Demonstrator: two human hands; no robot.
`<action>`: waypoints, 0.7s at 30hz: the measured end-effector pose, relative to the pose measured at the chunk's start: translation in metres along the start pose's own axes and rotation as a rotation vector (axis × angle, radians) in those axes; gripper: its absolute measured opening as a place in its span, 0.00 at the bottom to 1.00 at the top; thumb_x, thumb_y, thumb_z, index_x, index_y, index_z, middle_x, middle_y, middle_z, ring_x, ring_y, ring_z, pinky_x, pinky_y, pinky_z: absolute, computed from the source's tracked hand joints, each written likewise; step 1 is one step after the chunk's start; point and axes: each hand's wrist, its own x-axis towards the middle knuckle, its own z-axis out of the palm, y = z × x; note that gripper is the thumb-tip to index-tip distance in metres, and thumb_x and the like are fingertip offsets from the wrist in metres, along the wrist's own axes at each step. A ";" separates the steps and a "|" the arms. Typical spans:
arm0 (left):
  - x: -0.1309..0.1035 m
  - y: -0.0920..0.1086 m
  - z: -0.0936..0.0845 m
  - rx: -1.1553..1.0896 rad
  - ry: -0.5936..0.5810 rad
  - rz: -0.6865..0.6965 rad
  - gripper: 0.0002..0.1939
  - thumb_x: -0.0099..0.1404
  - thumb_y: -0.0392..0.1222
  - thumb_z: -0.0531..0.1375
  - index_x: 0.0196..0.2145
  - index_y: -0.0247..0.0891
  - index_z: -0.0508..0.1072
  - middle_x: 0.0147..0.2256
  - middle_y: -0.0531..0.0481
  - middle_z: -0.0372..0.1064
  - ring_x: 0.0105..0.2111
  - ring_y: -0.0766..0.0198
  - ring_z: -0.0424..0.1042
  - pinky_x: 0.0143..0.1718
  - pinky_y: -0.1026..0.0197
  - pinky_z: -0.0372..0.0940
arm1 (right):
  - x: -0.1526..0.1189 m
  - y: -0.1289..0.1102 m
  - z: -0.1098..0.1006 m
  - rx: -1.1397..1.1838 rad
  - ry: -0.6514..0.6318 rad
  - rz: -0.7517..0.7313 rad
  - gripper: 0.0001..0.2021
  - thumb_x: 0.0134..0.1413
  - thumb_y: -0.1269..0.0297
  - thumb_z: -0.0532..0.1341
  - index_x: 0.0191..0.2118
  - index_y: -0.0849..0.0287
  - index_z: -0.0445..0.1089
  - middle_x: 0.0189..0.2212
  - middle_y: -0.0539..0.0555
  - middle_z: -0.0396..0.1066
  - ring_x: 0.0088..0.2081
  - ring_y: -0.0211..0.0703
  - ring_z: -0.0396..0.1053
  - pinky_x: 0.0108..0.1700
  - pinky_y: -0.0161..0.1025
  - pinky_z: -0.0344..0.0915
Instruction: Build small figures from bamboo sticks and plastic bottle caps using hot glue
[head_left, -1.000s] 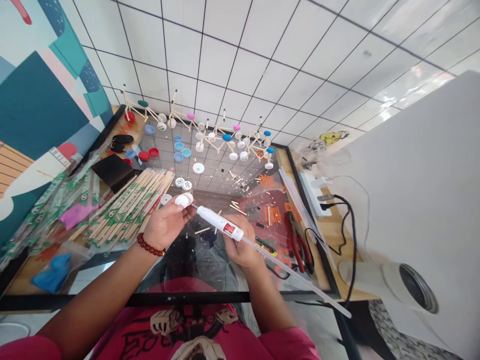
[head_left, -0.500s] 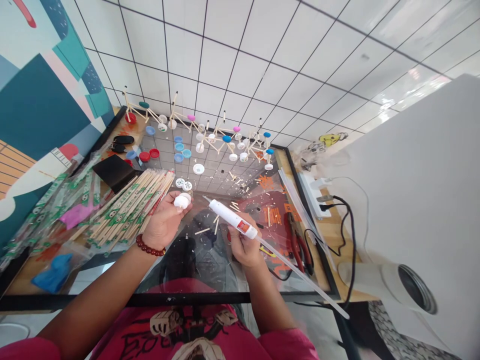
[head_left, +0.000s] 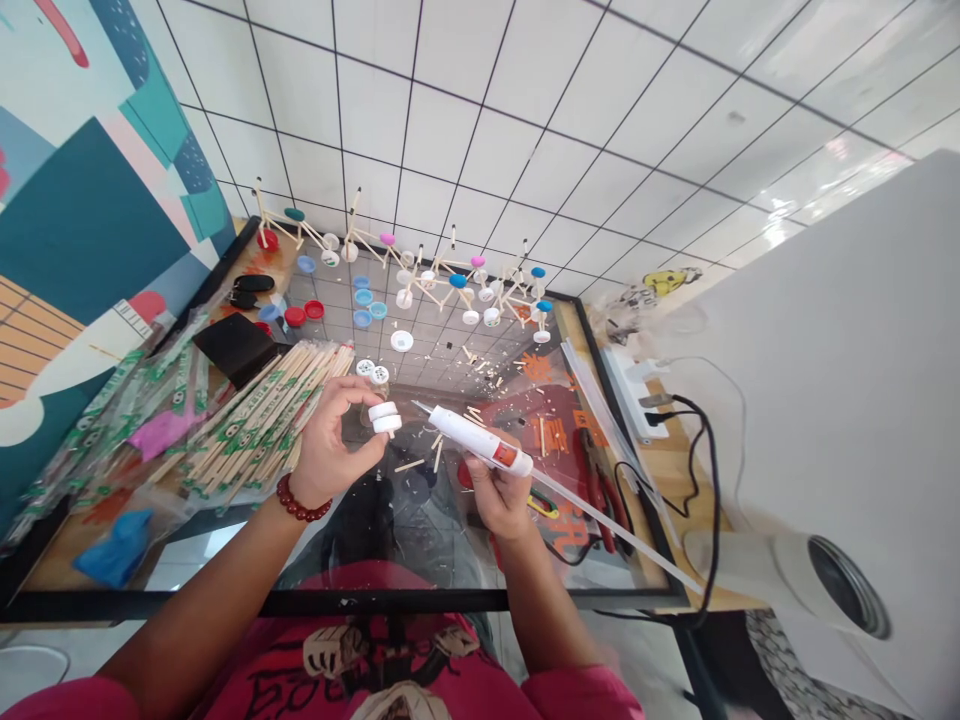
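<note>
Open glass shows at the centre of the counter, between the two hands, dotted only with small wood scraps. Packets of chopsticks crowd the left, stick models line the far edge, and pliers and black cables block the right.

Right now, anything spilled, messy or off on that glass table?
Yes: short wood offcuts are strewn over the glass tabletop, beyond the glue gun in the right hand. The left hand holds two stacked white caps. Nothing looks broken.
</note>
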 end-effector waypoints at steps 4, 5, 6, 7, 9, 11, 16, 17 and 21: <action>0.006 0.008 -0.004 0.278 0.035 0.139 0.20 0.47 0.32 0.75 0.39 0.48 0.81 0.46 0.46 0.81 0.58 0.39 0.76 0.75 0.30 0.55 | -0.001 0.004 0.000 -0.009 -0.025 -0.019 0.11 0.76 0.61 0.64 0.58 0.52 0.77 0.46 0.57 0.84 0.43 0.50 0.83 0.46 0.45 0.82; 0.006 0.011 -0.004 0.296 0.025 0.127 0.20 0.46 0.31 0.74 0.38 0.48 0.81 0.44 0.48 0.82 0.60 0.38 0.76 0.78 0.28 0.48 | -0.001 0.005 0.000 -0.018 -0.039 -0.014 0.10 0.76 0.60 0.64 0.57 0.52 0.76 0.45 0.57 0.84 0.42 0.49 0.83 0.45 0.45 0.82; 0.007 0.014 -0.003 0.292 0.013 0.095 0.20 0.46 0.31 0.74 0.37 0.48 0.81 0.43 0.49 0.83 0.61 0.37 0.75 0.80 0.28 0.40 | -0.001 0.005 0.000 -0.026 -0.052 -0.005 0.10 0.76 0.60 0.64 0.57 0.53 0.76 0.45 0.57 0.84 0.42 0.50 0.83 0.45 0.45 0.82; 0.007 0.016 -0.002 0.267 0.003 0.049 0.20 0.47 0.30 0.74 0.36 0.49 0.81 0.41 0.49 0.83 0.61 0.36 0.75 0.81 0.28 0.35 | 0.000 0.005 0.000 -0.033 -0.065 0.003 0.10 0.76 0.60 0.63 0.57 0.53 0.76 0.45 0.58 0.84 0.42 0.50 0.83 0.45 0.45 0.82; 0.008 0.020 0.000 0.171 -0.004 -0.066 0.19 0.47 0.30 0.75 0.35 0.49 0.83 0.40 0.49 0.83 0.61 0.36 0.74 0.81 0.30 0.34 | 0.001 0.004 -0.001 -0.031 -0.088 0.010 0.10 0.76 0.60 0.63 0.57 0.53 0.76 0.45 0.58 0.84 0.42 0.50 0.83 0.45 0.46 0.82; 0.009 0.022 0.001 0.054 -0.003 -0.175 0.18 0.46 0.30 0.76 0.34 0.49 0.85 0.40 0.47 0.82 0.60 0.36 0.75 0.81 0.31 0.41 | 0.002 0.002 -0.001 -0.011 -0.106 0.007 0.10 0.76 0.60 0.63 0.57 0.52 0.76 0.46 0.58 0.84 0.43 0.51 0.83 0.46 0.47 0.82; 0.010 0.022 0.003 -0.003 -0.043 -0.253 0.18 0.46 0.32 0.78 0.35 0.50 0.88 0.41 0.46 0.82 0.58 0.38 0.76 0.80 0.36 0.45 | 0.004 0.000 -0.002 -0.023 -0.155 0.017 0.11 0.77 0.60 0.61 0.59 0.51 0.75 0.47 0.59 0.84 0.43 0.51 0.84 0.46 0.47 0.83; 0.010 0.022 0.003 0.034 -0.050 -0.235 0.18 0.47 0.33 0.77 0.36 0.51 0.89 0.42 0.46 0.83 0.57 0.38 0.76 0.81 0.36 0.42 | 0.004 0.000 -0.002 -0.037 -0.155 0.010 0.11 0.78 0.60 0.61 0.59 0.51 0.74 0.47 0.59 0.84 0.44 0.50 0.84 0.46 0.47 0.83; 0.008 0.022 0.003 0.153 -0.075 -0.171 0.16 0.50 0.36 0.75 0.38 0.52 0.91 0.42 0.47 0.83 0.53 0.40 0.77 0.81 0.35 0.38 | 0.003 0.003 -0.002 -0.055 -0.161 -0.021 0.11 0.78 0.61 0.61 0.58 0.53 0.74 0.49 0.60 0.84 0.47 0.52 0.84 0.49 0.49 0.83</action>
